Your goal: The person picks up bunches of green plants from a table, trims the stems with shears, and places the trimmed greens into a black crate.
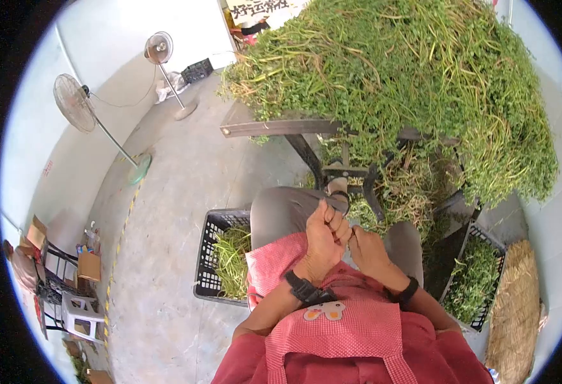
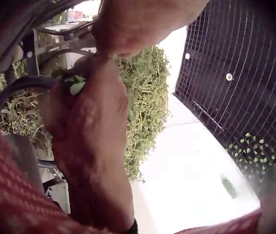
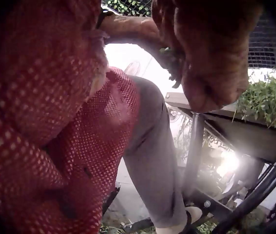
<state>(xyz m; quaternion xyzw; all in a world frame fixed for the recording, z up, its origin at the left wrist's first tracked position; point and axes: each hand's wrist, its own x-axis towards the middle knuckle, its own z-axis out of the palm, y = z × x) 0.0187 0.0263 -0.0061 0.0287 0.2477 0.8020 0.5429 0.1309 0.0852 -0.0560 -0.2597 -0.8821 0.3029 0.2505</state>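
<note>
My two hands meet in front of the red checked apron (image 1: 332, 326), above the lap. The left hand (image 1: 327, 240) has its fingers curled in, and the right hand (image 1: 369, 253) is right beside it with bent fingers. In the left wrist view, a small green leaf (image 2: 77, 87) pokes out at the right hand's fingers. Bits of a green sprig (image 3: 167, 50) show by the left hand's fingers in the right wrist view. Both hands pinch this sprig; most of it is hidden in the fingers. A large heap of leafy green stems (image 1: 389, 70) covers the table ahead.
The wooden table edge (image 1: 242, 130) faces my knees. A black crate (image 1: 201, 256) with stems stands at left, another crate (image 1: 501, 246) with greens at right beside a straw bundle (image 1: 514, 307). Further left are two standing fans (image 1: 75, 102) and a white stool (image 1: 82, 313).
</note>
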